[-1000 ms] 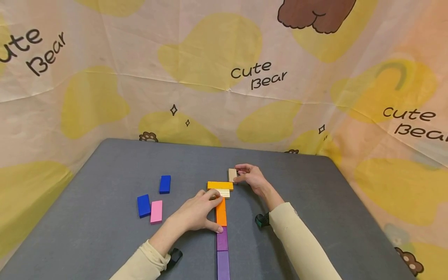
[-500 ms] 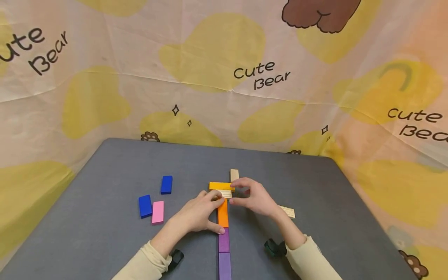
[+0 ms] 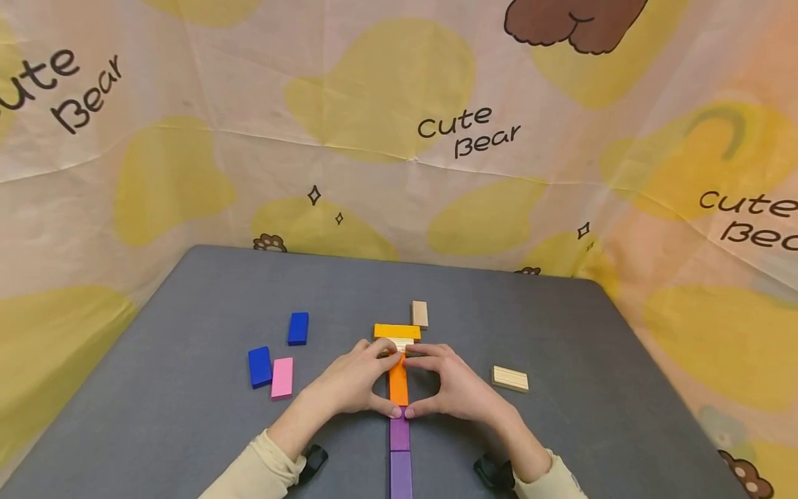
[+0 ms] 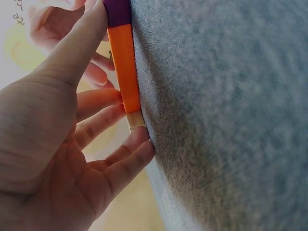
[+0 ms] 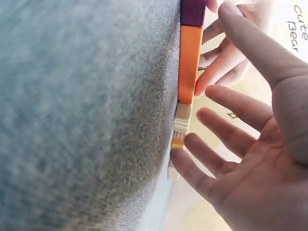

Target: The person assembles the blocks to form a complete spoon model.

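A row of blocks runs away from me in the head view: a light purple block (image 3: 401, 475), a darker purple block (image 3: 400, 433), an orange block (image 3: 398, 381), then a plain wooden block (image 3: 405, 342) lying crosswise. My left hand (image 3: 352, 378) arches along the row's left side, its thumb tip at the dark purple block and fingertips by the wooden one. My right hand (image 3: 464, 388) mirrors it on the right, thumb and fingers spread. The right wrist view shows the right fingers (image 5: 224, 130) nearly straight beside the orange block (image 5: 189, 65); whether they touch is unclear.
A yellow block (image 3: 397, 331) lies crosswise beyond the wooden one, with another wooden block (image 3: 420, 314) behind it. To the left lie two blue blocks (image 3: 298, 328) and a pink block (image 3: 282, 378). A loose wooden block (image 3: 510, 378) is on the right.
My right hand has left the wooden block at the back and come nearer to me, alongside the row. Its arm no longer covers the loose block on the right. My left hand stays put.
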A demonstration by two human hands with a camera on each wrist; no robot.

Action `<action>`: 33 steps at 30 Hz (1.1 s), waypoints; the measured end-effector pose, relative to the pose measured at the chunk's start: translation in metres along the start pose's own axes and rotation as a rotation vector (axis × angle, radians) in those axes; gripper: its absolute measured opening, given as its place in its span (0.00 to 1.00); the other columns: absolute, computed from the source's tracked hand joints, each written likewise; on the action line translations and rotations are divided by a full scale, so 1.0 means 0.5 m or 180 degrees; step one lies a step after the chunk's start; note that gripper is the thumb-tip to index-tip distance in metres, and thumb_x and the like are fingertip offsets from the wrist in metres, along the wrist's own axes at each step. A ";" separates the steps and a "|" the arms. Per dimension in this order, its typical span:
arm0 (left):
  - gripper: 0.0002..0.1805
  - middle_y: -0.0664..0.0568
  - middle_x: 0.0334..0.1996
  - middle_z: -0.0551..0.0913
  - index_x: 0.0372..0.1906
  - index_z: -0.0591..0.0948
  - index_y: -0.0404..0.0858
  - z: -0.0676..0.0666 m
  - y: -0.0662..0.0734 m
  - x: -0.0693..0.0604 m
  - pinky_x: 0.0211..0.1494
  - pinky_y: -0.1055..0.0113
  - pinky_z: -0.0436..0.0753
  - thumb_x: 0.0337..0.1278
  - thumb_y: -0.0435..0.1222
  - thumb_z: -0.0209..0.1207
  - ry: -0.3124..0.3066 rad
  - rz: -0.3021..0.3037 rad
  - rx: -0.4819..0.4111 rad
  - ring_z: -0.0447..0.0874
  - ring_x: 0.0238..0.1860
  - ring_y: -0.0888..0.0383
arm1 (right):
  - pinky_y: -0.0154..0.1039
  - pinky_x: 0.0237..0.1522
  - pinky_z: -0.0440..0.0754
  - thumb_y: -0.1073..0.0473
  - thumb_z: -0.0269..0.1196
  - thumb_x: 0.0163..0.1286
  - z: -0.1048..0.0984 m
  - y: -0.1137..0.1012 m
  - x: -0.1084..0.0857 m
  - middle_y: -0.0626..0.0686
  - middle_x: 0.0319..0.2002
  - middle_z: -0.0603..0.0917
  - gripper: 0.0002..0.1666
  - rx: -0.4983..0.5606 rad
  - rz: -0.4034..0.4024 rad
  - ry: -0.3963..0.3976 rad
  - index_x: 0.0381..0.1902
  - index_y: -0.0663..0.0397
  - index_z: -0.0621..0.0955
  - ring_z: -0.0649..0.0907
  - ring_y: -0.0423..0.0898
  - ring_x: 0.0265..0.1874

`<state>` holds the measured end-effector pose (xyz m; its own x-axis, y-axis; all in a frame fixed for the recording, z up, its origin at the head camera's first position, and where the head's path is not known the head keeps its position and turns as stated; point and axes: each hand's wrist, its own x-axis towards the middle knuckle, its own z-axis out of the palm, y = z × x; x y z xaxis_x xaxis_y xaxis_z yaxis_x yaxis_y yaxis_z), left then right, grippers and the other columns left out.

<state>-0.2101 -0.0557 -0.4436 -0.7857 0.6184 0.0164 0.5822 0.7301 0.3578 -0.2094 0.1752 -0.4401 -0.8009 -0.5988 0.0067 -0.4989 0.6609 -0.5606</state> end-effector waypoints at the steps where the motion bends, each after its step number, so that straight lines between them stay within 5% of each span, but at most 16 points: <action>1: 0.50 0.51 0.64 0.68 0.68 0.74 0.41 0.000 0.000 0.000 0.45 0.54 0.80 0.41 0.65 0.69 0.0002 0.0003 0.0006 0.68 0.52 0.51 | 0.55 0.62 0.67 0.33 0.75 0.47 0.000 -0.001 0.001 0.46 0.69 0.68 0.48 -0.0007 -0.0005 -0.0028 0.64 0.48 0.79 0.65 0.48 0.66; 25: 0.49 0.51 0.65 0.68 0.67 0.75 0.40 -0.004 0.001 -0.004 0.47 0.53 0.80 0.41 0.65 0.69 0.0026 0.0048 -0.0142 0.68 0.53 0.50 | 0.54 0.61 0.68 0.35 0.76 0.48 0.012 -0.006 0.005 0.48 0.69 0.68 0.49 -0.0106 -0.0042 -0.0026 0.65 0.49 0.78 0.66 0.53 0.65; 33: 0.45 0.55 0.64 0.70 0.66 0.76 0.43 -0.045 -0.018 -0.042 0.59 0.50 0.74 0.44 0.63 0.69 0.0087 -0.0035 -0.0463 0.68 0.60 0.52 | 0.54 0.61 0.69 0.33 0.76 0.46 0.010 -0.014 0.007 0.47 0.70 0.68 0.49 -0.0224 0.0055 -0.0081 0.65 0.46 0.79 0.66 0.53 0.65</action>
<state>-0.2037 -0.0817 -0.4259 -0.7983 0.6011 0.0363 0.5386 0.6856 0.4897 -0.2071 0.1661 -0.4401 -0.8013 -0.5978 -0.0241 -0.5078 0.7008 -0.5010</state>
